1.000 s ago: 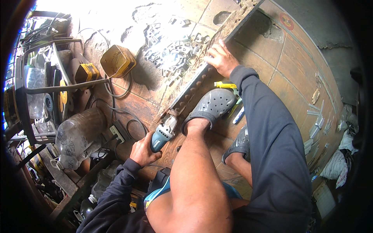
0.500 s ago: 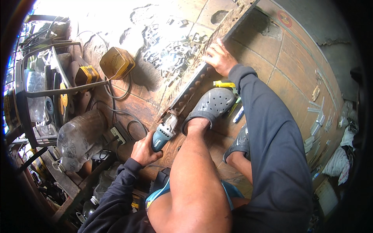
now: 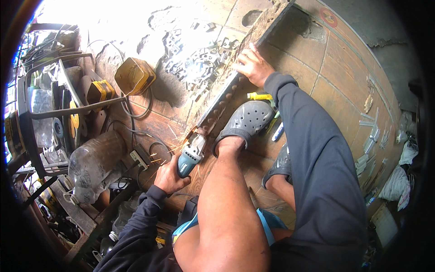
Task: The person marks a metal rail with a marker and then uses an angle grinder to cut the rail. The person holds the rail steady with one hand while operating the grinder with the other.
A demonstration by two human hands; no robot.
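My left hand (image 3: 170, 176) is wrapped round the teal body of an angle grinder (image 3: 191, 156). The grinder's head meets the near end of a long wooden beam edged with a dark metal strip (image 3: 222, 102), and orange sparks fly off to the left there. Farther along, my right hand (image 3: 254, 66) grips the beam, its fingers over the top edge and the palm on the near side. What the grinder's disc touches is partly hidden by its head. My foot in a grey clog (image 3: 248, 121) stands close beside the beam.
Many small metal pieces (image 3: 195, 59) lie beyond the beam. To the left are a yellow-black open container (image 3: 135, 77), a large clear plastic bottle (image 3: 95, 163), a power socket strip (image 3: 140, 156) and a metal rack. A yellow-handled tool (image 3: 259, 96) and a marker (image 3: 277, 132) lie near my clog.
Sparks now spray from the grinder's head; none showed before. Both hands keep their grips, and the view has shifted slightly.
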